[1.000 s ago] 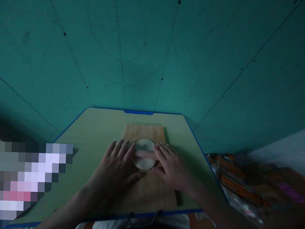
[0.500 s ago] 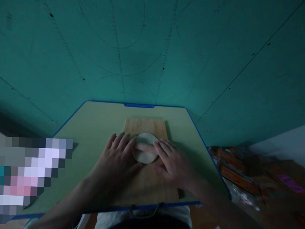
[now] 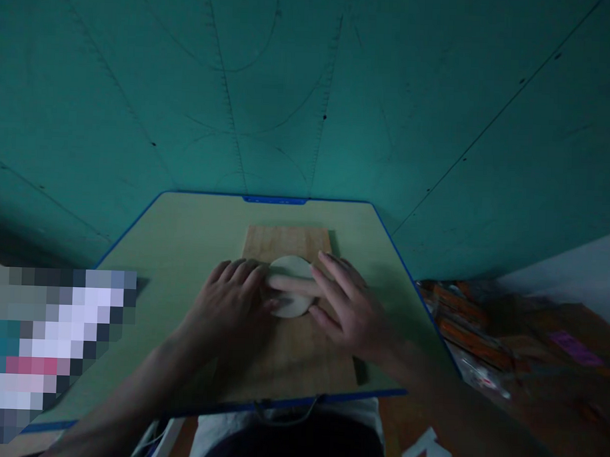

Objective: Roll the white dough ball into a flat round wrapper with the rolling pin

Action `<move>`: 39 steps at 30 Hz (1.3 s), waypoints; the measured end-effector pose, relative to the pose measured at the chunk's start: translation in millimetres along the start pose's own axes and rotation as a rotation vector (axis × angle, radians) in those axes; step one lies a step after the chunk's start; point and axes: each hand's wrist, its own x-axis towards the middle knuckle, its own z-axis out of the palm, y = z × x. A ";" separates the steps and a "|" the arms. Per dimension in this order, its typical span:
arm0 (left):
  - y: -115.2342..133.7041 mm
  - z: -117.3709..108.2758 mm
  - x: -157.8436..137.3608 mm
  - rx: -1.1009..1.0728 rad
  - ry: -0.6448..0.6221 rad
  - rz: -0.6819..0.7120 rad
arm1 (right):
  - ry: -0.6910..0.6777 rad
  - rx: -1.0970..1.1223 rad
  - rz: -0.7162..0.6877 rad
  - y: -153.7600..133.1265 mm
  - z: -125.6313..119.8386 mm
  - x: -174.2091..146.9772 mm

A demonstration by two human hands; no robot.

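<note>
A pale, round sheet of dough (image 3: 288, 309) lies flat on a wooden board (image 3: 285, 361). Across its middle rests a light rolling pin (image 3: 295, 285), tilted slightly down to the right. My left hand (image 3: 233, 292) has its fingers curled over the pin's left end, which they hide, with the thumb low beside the dough. At the other end, my right hand (image 3: 350, 303) has the pin between its fingers and thumb. Its fingers are rather straight and partly spread, and the thumb reaches the dough's lower right edge.
The board lies on a small pale table (image 3: 195, 231) with a blue rim. A green marked wall (image 3: 280, 87) rises behind it. Plastic-wrapped packages (image 3: 461, 334) and cardboard (image 3: 545, 370) lie at the right. White scraps (image 3: 427, 453) are on the floor; a pixelated patch covers the left.
My left fingers, flatter and spread before, now curl over the pin's end. My right fingers have lifted and spread a little. The whole view has shifted slightly.
</note>
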 end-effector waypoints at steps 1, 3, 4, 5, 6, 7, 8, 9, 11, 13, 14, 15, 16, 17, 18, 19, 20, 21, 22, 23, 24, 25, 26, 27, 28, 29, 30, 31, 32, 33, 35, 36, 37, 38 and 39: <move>-6.4 1.7 -1.6 -0.009 0.000 -0.002 | 0.056 0.041 -0.032 -4.3 -4.4 -2.1; -19.0 2.8 0.5 -0.005 -0.027 -0.051 | 0.111 0.139 -0.084 -10.4 -10.4 -4.5; -24.4 1.7 3.3 0.002 -0.059 -0.099 | 0.096 0.188 -0.106 -12.1 -11.2 -4.9; -29.0 -0.8 6.2 0.007 -0.098 -0.157 | 0.050 0.228 -0.121 -13.2 -10.6 -5.0; -32.7 -4.2 8.7 0.009 -0.132 -0.222 | -0.023 0.251 -0.123 -14.0 -8.7 -4.8; -35.7 -8.3 10.3 0.001 -0.146 -0.292 | -0.109 0.251 -0.114 -14.6 -5.8 -4.5; -38.1 -12.6 10.6 -0.016 -0.138 -0.370 | -0.192 0.227 -0.093 -15.6 -2.6 -4.3; -40.0 -16.5 9.9 -0.047 -0.118 -0.453 | -0.267 0.187 -0.066 -17.0 0.6 -4.4; -42.6 -22.5 6.1 -0.163 -0.063 -0.613 | -0.388 0.115 -0.025 -21.7 4.8 -5.7; -43.6 -26.0 1.8 -0.336 -0.024 -0.728 | -0.473 0.099 -0.014 -28.6 5.2 -9.1; -43.5 -27.3 0.1 -0.418 -0.010 -0.757 | -0.505 0.109 -0.021 -32.2 4.2 -11.3; -43.1 -28.6 -1.2 -0.479 0.007 -0.767 | -0.529 0.123 -0.034 -35.5 2.8 -13.4; -42.4 -30.0 -2.1 -0.513 0.027 -0.765 | -0.544 0.138 -0.048 -38.2 1.5 -15.0; -41.7 -31.5 -2.7 -0.517 0.045 -0.756 | -0.554 0.150 -0.060 -40.2 0.6 -15.6; -41.0 -33.2 -3.3 -0.501 0.068 -0.741 | -0.562 0.160 -0.071 -41.2 0.4 -14.6; -40.4 -34.9 -3.9 -0.478 0.092 -0.727 | -0.571 0.170 -0.083 -41.0 1.3 -11.7; -40.2 -36.5 -4.6 -0.455 0.112 -0.715 | -0.578 0.184 -0.097 -39.5 3.2 -6.7; -40.2 -37.9 -5.4 -0.434 0.124 -0.707 | -0.585 0.205 -0.114 -36.4 6.2 0.2; -40.5 -39.1 -6.2 -0.413 0.129 -0.706 | -0.590 0.225 -0.124 -31.4 10.2 8.6; -41.1 -40.0 -6.9 -0.391 0.125 -0.710 | -0.595 0.240 -0.128 -24.4 15.0 17.8; -41.9 -40.6 -7.4 -0.372 0.116 -0.719 | -0.595 0.248 -0.125 -15.4 20.3 27.0; -42.7 -41.1 -7.7 -0.354 0.105 -0.732 | -0.588 0.240 -0.112 -4.5 25.7 35.2; -43.6 -41.4 -7.6 -0.341 0.094 -0.746 | -0.577 0.220 -0.098 8.0 30.8 41.7; -44.4 -41.6 -7.2 -0.336 0.089 -0.764 | -0.561 0.196 -0.079 21.4 35.1 45.8; -45.2 -41.8 -6.6 -0.336 0.085 -0.781 | -0.549 0.168 -0.051 35.2 38.2 47.1; -45.8 -42.0 -5.7 -0.340 0.085 -0.800 | -0.529 0.139 -0.016 48.4 40.0 45.8; -46.3 -42.1 -4.8 -0.343 0.088 -0.817 | -0.518 0.112 0.020 60.4 40.5 42.2; -46.7 -42.3 -3.8 -0.342 0.090 -0.832 | -0.511 0.089 0.051 70.2 39.7 37.0; -47.0 -42.5 -3.1 -0.338 0.090 -0.845 | -0.503 0.071 0.078 77.4 38.0 31.1; -47.1 -42.8 -2.5 -0.329 0.087 -0.854 | -0.496 0.058 0.097 81.4 35.9 25.5; -46.7 -43.7 -2.3 -0.309 0.078 -0.863 | -0.478 0.052 0.112 79.0 32.2 18.3; -46.0 -44.3 -2.4 -0.305 0.075 -0.870 | -0.472 0.056 0.108 72.8 31.3 17.7; -45.1 -45.0 -2.6 -0.304 0.074 -0.880 | -0.471 0.065 0.094 63.5 31.0 19.2; -43.8 -45.9 -2.7 -0.305 0.078 -0.888 | -0.476 0.078 0.072 51.8 31.4 22.3; -42.3 -46.8 -2.6 -0.305 0.084 -0.895 | -0.487 0.093 0.045 38.2 32.0 26.3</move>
